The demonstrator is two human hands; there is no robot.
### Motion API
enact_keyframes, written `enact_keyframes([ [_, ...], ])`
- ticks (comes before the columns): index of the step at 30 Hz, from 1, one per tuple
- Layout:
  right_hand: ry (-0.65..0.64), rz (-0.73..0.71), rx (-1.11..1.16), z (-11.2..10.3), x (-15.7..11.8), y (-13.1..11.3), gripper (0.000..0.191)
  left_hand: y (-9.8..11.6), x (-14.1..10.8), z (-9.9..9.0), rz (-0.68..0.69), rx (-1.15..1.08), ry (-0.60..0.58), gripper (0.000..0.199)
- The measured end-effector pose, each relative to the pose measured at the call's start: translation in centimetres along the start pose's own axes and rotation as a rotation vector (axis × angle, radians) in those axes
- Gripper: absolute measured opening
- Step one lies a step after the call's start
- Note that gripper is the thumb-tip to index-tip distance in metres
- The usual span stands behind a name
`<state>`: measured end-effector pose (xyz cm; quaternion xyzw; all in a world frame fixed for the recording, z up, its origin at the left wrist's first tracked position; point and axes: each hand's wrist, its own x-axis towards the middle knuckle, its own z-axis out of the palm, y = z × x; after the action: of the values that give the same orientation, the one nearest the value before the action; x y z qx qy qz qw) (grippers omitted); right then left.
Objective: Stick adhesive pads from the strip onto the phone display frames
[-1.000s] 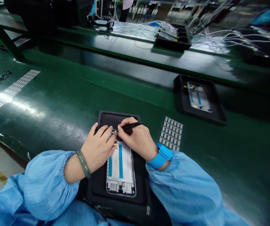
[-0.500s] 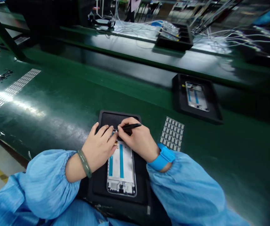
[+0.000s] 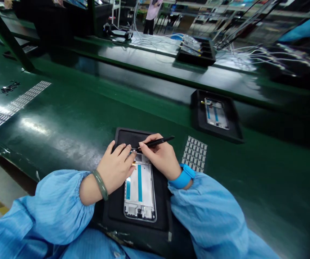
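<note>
Left hand [image 3: 114, 171] lies spread, clasping nothing visible, over the far end of the phone shell [image 3: 147, 187], in a black tray [image 3: 127, 135] at lower centre. Right hand [image 3: 164, 158] has edged rightward; its grip pinches a black tool [image 3: 160, 141], more tip now showing (fine work there looks unfinished).

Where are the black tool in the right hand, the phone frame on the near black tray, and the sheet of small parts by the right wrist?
Black tool [image 3: 159, 141]: head view, middle of its shaft.
Phone frame [image 3: 146, 187]: head view, on its silvery middle.
Sheet of small parts [image 3: 194, 154]: head view, near its centre.
</note>
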<state>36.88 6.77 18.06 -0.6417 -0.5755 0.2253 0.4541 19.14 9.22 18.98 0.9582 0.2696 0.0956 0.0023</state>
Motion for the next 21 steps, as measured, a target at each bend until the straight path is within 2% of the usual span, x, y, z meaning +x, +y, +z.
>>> enact_keyframes([
  [7, 0.016, -0.023, -0.08, 0.3, 0.0, -1.2, 0.01, 0.1, 0.0, -0.2, -0.01, 0.006, -0.017, 0.036],
  [13, -0.006, -0.049, -0.099, 0.1, 0.0, -1.1, 0.008, 0.1, 0.1, -0.1, -0.002, 0.011, -0.009, 0.036],
  [21, -0.025, -0.02, 0.022, 0.4, 0.1, -0.6, 0.016, -0.2, 0.2, 0.2, 0.018, 0.017, -0.005, 0.033],
])
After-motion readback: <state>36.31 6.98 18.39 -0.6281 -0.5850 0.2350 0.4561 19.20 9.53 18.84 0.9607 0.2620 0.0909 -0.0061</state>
